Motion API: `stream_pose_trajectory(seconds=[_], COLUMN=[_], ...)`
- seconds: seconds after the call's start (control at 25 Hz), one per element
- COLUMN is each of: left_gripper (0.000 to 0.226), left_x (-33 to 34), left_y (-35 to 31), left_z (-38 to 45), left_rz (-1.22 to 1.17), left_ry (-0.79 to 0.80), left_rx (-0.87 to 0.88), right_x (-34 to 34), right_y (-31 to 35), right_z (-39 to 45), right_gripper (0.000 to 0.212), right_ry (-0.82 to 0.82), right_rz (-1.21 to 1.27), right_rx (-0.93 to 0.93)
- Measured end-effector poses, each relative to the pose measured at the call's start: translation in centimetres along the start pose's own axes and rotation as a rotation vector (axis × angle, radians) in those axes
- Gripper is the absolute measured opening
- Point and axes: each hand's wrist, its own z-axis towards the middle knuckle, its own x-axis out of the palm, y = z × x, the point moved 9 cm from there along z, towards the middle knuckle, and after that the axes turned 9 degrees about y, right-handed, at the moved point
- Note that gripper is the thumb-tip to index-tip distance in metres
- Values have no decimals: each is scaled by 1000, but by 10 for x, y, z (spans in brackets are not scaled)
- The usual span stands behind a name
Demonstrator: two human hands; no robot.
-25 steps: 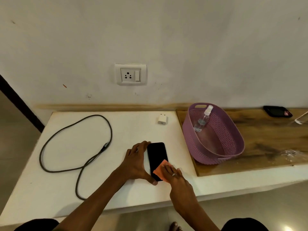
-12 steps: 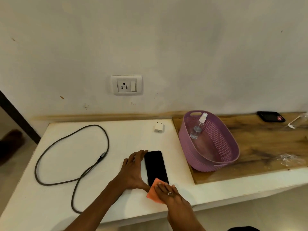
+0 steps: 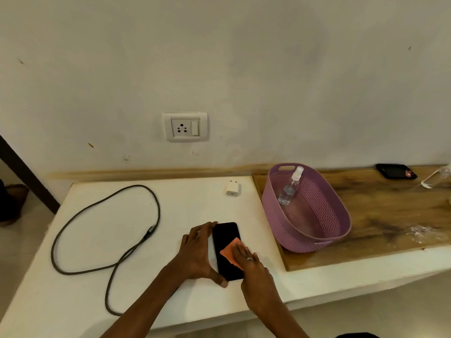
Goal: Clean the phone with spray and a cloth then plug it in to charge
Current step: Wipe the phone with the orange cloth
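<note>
A black phone [image 3: 225, 236] lies screen-up on the white counter [image 3: 170, 211]. My left hand [image 3: 197, 252] clamps its left edge, fingers at the top corner and thumb at the bottom corner. My right hand [image 3: 249, 258] presses a small orange cloth [image 3: 229, 252] flat onto the middle of the screen. A clear spray bottle [image 3: 290, 186] leans inside the purple basket [image 3: 341, 215]. A white charger adapter [image 3: 232, 188] sits near the wall, below a wall socket [image 3: 185, 127]. A dark cable [image 3: 136, 242] lies looped on the left.
The basket stands on a wooden board [image 3: 390, 215] to the right. A second dark phone [image 3: 396, 171] and a clear object [image 3: 436, 179] lie at the board's far end. The counter's front edge runs just under my forearms.
My right hand has slid the cloth from the phone's bottom end up to mid-screen. The left hand keeps its hold. The view has shifted slightly.
</note>
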Motion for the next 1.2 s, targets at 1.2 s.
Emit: stream_pose_trajectory(seconds=[1.2], left_gripper=[165], left_x=[-2], left_y=[1], left_z=[2], left_rz=[25], left_ry=[-21], left_rx=[42], right_x=[18], right_y=[15], right_z=[-12], right_gripper=[55], right_ry=[82], right_rz=[-61], right_rx=[-275])
